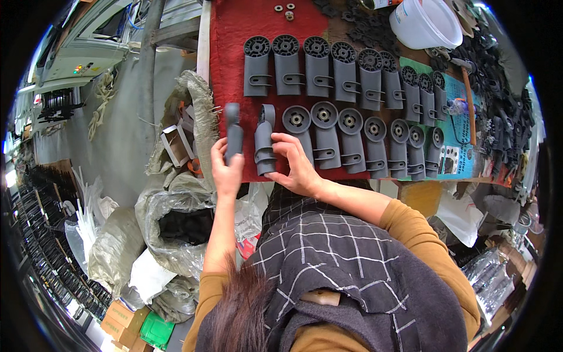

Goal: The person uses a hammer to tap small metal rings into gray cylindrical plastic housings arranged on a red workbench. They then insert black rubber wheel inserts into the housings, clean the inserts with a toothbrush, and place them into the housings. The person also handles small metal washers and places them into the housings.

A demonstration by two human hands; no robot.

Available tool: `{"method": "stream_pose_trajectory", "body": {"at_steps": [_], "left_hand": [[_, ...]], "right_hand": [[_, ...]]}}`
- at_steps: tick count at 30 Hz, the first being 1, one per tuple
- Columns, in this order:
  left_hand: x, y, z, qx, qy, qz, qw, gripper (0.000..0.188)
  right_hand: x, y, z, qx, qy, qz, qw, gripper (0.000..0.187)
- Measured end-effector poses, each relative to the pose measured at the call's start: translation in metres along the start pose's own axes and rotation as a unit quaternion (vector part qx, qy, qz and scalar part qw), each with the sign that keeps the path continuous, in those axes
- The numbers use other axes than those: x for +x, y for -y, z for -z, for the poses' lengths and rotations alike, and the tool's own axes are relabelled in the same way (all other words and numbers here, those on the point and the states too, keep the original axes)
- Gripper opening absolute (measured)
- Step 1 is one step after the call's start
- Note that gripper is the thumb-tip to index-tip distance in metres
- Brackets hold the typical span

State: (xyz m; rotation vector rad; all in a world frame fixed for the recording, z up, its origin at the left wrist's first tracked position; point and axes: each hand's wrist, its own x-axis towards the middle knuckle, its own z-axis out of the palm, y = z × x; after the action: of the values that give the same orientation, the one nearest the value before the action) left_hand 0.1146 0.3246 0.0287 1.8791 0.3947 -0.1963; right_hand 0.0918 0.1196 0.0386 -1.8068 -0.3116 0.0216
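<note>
My left hand [227, 174] grips a dark grey plastic fitting [234, 138] near the table's left front corner, the part turned edge-on with its rounded head pointing away from me. Beside it, my right hand [298, 169] has thumb and fingers around the side of a second grey fitting [265, 154], which also has a rounded head and a tubular body. Just right of that hand runs a front row of similar fittings [325, 138] with round, cupped heads and metal centres. Behind them stands another row [287, 73] whose heads show spoked discs.
Small metal rings [289, 16] lie on the red table cover [234, 17] at the back. A white bucket [422, 26], a wooden-handled hammer [469, 102] and heaps of black parts [504, 88] occupy the right side. An open sack of black pieces [176, 205] stands below left.
</note>
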Motion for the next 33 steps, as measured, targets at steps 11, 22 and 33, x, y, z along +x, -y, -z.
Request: {"method": "stream_pose_trajectory", "body": {"at_steps": [11, 22, 33], "left_hand": [[-0.012, 0.016, 0.006, -0.108, -0.031, 0.188, 0.976, 0.037], [-0.013, -0.054, -0.036, 0.384, 0.265, -0.323, 0.823, 0.116], [-0.013, -0.058, -0.077, 0.502, 0.322, -0.359, 0.718, 0.123]], "right_hand": [[-0.028, -0.003, -0.007, -0.11, 0.018, -0.078, 0.991, 0.052], [-0.049, 0.002, 0.029, -0.07, -0.121, -0.09, 0.986, 0.047], [-0.059, -0.004, 0.07, -0.348, -0.079, -0.102, 0.928, 0.059]]}}
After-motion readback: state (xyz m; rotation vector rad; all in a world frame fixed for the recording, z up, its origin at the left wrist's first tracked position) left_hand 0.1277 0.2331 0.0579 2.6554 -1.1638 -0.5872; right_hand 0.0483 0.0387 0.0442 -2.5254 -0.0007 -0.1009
